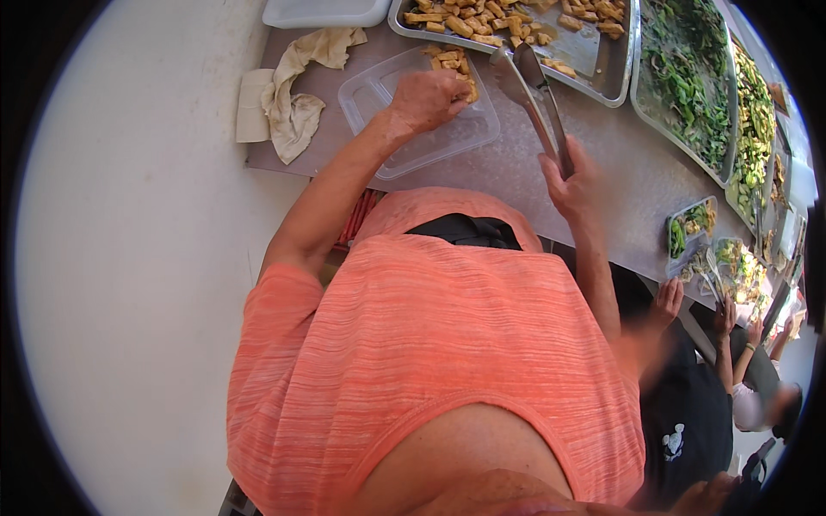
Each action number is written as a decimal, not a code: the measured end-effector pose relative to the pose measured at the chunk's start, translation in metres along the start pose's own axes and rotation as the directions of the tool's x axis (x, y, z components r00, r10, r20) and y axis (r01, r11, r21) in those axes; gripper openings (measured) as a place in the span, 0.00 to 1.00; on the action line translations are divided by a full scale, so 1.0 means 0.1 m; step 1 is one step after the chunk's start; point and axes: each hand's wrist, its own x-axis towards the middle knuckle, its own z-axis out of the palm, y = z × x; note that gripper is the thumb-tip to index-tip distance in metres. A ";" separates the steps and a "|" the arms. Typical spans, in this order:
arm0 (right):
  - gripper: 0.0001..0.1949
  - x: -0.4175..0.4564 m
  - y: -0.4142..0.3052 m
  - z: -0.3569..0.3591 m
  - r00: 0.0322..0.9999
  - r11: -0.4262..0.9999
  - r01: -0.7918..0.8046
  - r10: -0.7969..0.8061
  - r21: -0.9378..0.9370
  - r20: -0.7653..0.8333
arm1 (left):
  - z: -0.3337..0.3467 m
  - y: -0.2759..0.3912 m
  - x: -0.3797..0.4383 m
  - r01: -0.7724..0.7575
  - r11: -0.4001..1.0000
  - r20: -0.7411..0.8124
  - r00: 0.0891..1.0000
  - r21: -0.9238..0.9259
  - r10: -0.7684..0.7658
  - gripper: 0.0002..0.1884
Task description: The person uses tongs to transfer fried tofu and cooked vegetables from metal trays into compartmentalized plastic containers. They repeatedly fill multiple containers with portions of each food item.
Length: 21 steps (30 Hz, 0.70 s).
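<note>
A clear plastic compartment container point(419, 148) lies on the table before me, with fried tofu pieces point(450, 60) in its far right section. My left hand point(431, 100) is over the container, its curled fingers at the tofu; whether they grip a piece is hidden. My right hand point(571, 177) holds metal tongs point(539, 113) by the handle end, right of the container. The tongs' jaws are apart with nothing seen between them, near the edge of a large metal tray point(610, 97) that holds many more tofu pieces point(497, 19).
A beige cloth point(300, 116) lies by a paper roll point(254, 106) at the table's left edge. A white container point(326, 14) stands behind. Trays of leafy greens point(694, 97) and other vegetables line the right. Co-workers' hands point(669, 300) are near filled containers point(692, 229) at the lower right.
</note>
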 end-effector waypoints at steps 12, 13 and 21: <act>0.09 0.06 -0.12 0.30 0.987 0.992 0.107 -0.097 -0.072 0.128 | -0.22 -0.44 -1.10 0.525 0.816 -0.516 0.642 -0.242 -0.566 0.22; 0.09 0.09 -0.16 0.29 0.988 0.992 0.115 -0.108 -0.058 0.114 | -0.15 -0.48 -1.24 0.576 0.784 -0.531 0.601 -0.231 -0.598 0.24; 0.12 0.26 -0.14 0.54 0.982 0.983 0.130 -0.109 -0.129 0.158 | 0.16 -0.50 -1.42 0.586 0.663 -0.199 0.661 -0.466 -0.724 0.26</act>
